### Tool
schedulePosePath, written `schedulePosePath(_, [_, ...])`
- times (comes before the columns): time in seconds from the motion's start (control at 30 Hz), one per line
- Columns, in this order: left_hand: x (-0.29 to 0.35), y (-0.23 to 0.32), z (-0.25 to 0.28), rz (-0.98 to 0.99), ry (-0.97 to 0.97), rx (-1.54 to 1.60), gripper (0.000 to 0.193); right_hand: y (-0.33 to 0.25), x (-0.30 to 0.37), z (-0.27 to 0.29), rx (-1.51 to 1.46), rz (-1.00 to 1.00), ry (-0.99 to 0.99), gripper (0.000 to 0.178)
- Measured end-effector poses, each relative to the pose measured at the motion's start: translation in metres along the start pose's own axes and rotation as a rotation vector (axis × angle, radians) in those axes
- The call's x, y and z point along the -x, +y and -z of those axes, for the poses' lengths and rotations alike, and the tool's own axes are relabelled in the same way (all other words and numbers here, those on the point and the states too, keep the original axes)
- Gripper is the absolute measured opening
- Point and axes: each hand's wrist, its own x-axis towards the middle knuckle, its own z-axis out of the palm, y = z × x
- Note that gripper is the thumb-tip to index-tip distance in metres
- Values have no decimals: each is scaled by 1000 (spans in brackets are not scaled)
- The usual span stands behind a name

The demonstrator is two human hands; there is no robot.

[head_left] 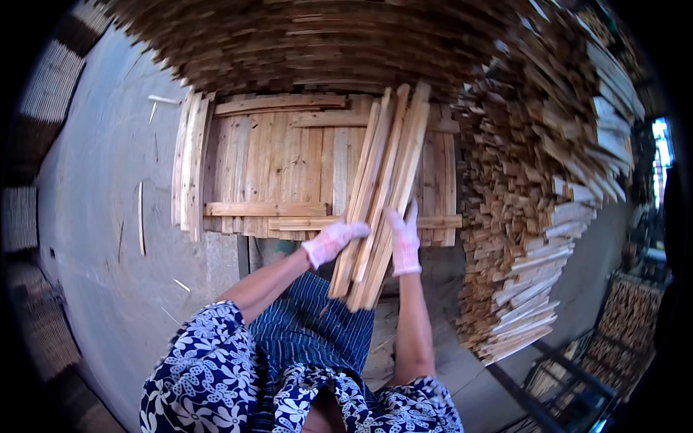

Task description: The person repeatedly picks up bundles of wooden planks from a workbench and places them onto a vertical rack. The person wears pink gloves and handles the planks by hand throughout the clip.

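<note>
A bundle of several long wooden slats (406, 155) slants across the right part of a plank-topped wooden platform (289, 162), its near end jutting past the front edge. My left hand (336, 242), in a pinkish-white glove, grips the bundle's left side near that end. On the opposite side, my gloved right hand (404, 242) presses against the slats, thumb and fingers partly hidden by the wood. Shorter slats (265, 209) lie along the platform's near edge, and others (281, 105) along its far edge. More slats (193, 159) stand side by side at its left end.
A large stack of slats (310, 43) rises beyond the platform. Another tall, uneven stack (512, 224) borders it on the right, with ends sticking out. Loose strips (141, 216) lie on the grey floor (94, 180) at left. A dark metal frame (570, 382) stands at lower right.
</note>
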Motion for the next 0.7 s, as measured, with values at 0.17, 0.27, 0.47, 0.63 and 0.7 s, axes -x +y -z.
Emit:
schedulePosePath(0.17, [-103,-14,50,-29,604,-429,77,10,-114,-26,757,49,-52,110])
schedulePosePath(0.27, [-90,-22,76,-34,646,-475,85,39,-122,-38,794,84,93,112])
schedulePosePath(0.47, [11,-17,147,5,837,-603,85,44,-146,30,498,210,-115,80])
schedulePosePath(0.63, [83,71,208,232,1057,-893,82,-2,-73,-20,691,153,39,77])
schedulePosePath(0.7, [80,81,246,292,1076,-1101,76,1,-53,-29,677,156,18,78])
